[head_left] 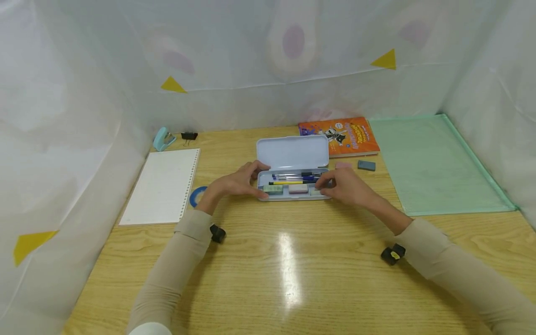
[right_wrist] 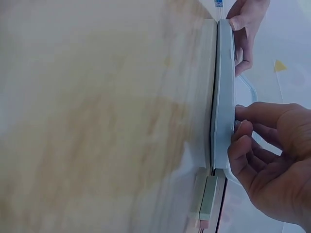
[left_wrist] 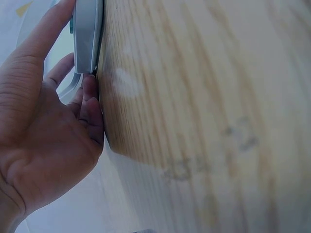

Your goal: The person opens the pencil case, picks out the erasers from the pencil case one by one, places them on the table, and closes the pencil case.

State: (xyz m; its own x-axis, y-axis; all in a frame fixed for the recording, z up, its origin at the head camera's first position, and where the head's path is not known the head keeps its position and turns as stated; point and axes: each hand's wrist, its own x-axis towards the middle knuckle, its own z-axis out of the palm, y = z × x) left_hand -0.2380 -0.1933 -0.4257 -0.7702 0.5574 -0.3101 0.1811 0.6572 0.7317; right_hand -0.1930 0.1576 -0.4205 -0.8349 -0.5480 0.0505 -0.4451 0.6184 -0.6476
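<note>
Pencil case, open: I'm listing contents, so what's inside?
Pens, a green block, a pinkish block; contents at the right end are partly hidden by the right hand.

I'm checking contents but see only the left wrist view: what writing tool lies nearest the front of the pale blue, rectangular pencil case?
Observer: A slim yellow-and-black pen lies lengthwise in the case, in front of clear-barrelled pens.
Operator: Where is the right hand?
Observer: The right hand is at the case's right end; I can't tell whether its fingertips pinch anything.
Operator: And what lies beyond the case?
Observer: An orange, illustrated book lies flat behind it, partly hidden by the case's open, pale blue lid.
</note>
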